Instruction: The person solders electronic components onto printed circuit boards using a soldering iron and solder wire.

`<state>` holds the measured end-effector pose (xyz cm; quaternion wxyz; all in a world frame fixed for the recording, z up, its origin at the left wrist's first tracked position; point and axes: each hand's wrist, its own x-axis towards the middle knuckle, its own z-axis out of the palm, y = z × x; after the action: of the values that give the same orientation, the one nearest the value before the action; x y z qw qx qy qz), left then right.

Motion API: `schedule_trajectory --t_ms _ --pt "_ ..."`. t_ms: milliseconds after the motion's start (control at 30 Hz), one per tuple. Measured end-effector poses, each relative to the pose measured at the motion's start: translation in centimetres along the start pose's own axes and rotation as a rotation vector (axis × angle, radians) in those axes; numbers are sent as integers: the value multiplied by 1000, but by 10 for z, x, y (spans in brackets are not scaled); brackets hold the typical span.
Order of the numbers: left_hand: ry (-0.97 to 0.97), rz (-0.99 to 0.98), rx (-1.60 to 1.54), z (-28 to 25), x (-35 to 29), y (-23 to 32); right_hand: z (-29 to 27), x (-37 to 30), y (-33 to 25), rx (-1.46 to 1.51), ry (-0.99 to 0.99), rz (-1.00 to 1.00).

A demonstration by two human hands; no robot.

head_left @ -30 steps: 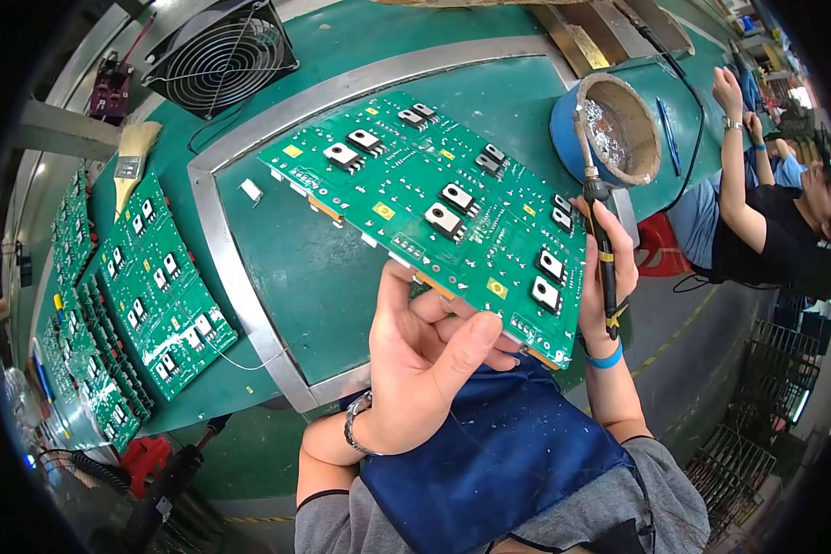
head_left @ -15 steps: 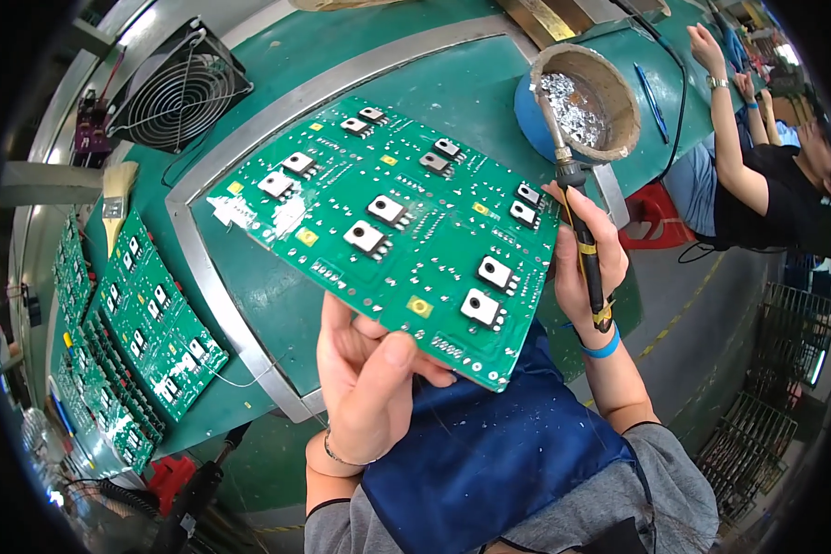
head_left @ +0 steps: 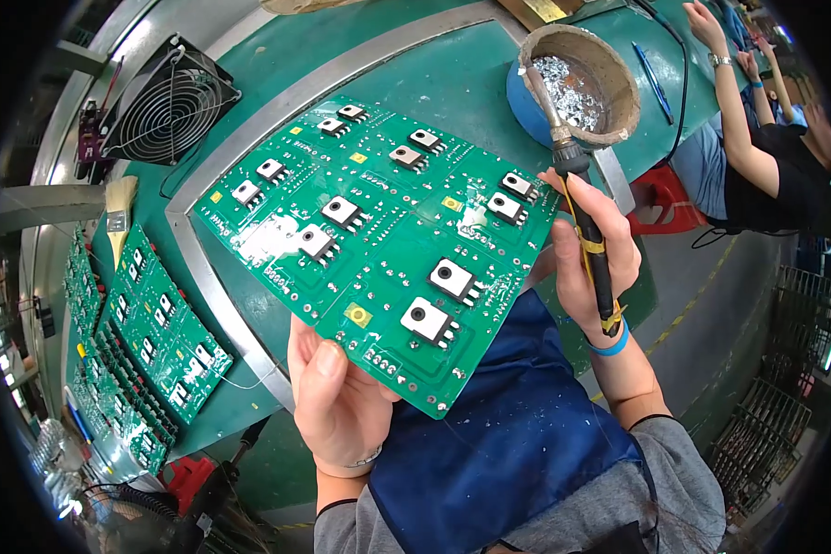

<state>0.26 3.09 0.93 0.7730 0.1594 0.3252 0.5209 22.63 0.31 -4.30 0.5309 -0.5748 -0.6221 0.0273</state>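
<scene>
A green circuit board (head_left: 379, 242) with several white-faced, black-bodied components is held up, tilted, in front of me. My left hand (head_left: 342, 406) grips its near left edge, thumb on top and the other fingers mostly hidden underneath. My right hand (head_left: 609, 231) is closed around a soldering iron (head_left: 597, 277) with a dark handle wrapped in yellow tape. That hand is also at the board's right edge, its fingers partly behind it. The iron's metal end points away and overlaps the pot (head_left: 630, 92) in the picture; whether they touch, I cannot tell.
The pot is blue outside, with silvery scraps inside. Beyond it lies a blue pen (head_left: 653, 81). Along the left stand a black fan (head_left: 171, 106), a brush (head_left: 118, 217) and more circuit boards (head_left: 157, 323). A metal strip (head_left: 194, 249) borders the green bench. Another person (head_left: 757, 175) sits at right.
The circuit board has shifted left and toward me, and its tilt has changed. My left hand has moved left and slightly nearer with it. My right hand still holds the soldering iron.
</scene>
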Motion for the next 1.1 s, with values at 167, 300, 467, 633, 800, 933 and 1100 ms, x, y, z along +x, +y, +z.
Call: schedule_trajectory --t_ms 167,300,467,633,800,933,1100 --pt "68 29 52 -12 -5 5 -6 -1 -3 -81 -61 -54" --pt "28 -79 351 -40 -6 16 -5 -17 -10 -7 -174 -47" --pt "91 -21 781 -71 -15 23 1 -32 -22 121 -257 -72" --pt "226 190 1367 -66 -26 32 -37 -19 -26 89 -404 -77" --pt "225 596 1798 -24 -24 42 -47 -1 -9 44 166 112" --pt "-435 476 2064 -4 4 37 -50 15 -1 -204 -20 326" --pt "-618 377 2263 -1 25 25 -61 15 -5 -114 63 331"
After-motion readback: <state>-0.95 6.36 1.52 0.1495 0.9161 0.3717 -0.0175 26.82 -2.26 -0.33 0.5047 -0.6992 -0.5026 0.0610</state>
